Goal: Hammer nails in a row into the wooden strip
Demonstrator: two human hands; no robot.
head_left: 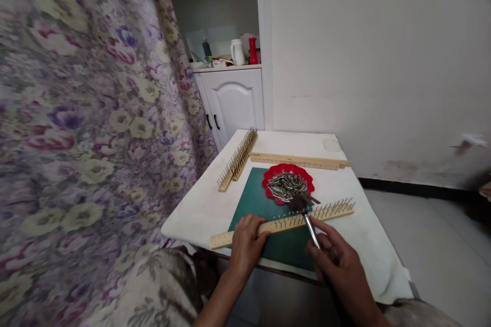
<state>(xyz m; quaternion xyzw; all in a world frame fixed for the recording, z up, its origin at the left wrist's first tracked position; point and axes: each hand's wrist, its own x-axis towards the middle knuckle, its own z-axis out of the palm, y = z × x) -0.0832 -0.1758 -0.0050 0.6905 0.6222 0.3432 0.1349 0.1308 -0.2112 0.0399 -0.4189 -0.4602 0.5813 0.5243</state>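
Note:
My left hand is closed around a pale wooden strip that lies slantwise across a green mat. Nails stand up in rows along the strip's middle and right part, while its left end shows only small holes. In my right hand is a hammer with a shiny metal shaft; its dark head, slightly blurred, is over the nailed part of the strip. Whether the head touches a nail I cannot tell. Just beyond, a red scalloped bowl holds a heap of loose nails.
Two nail-studded strips lie at the table's far left. More wooden strips lie across the back of the white-covered table. A floral curtain hangs at left; a wall and white cabinet stand behind.

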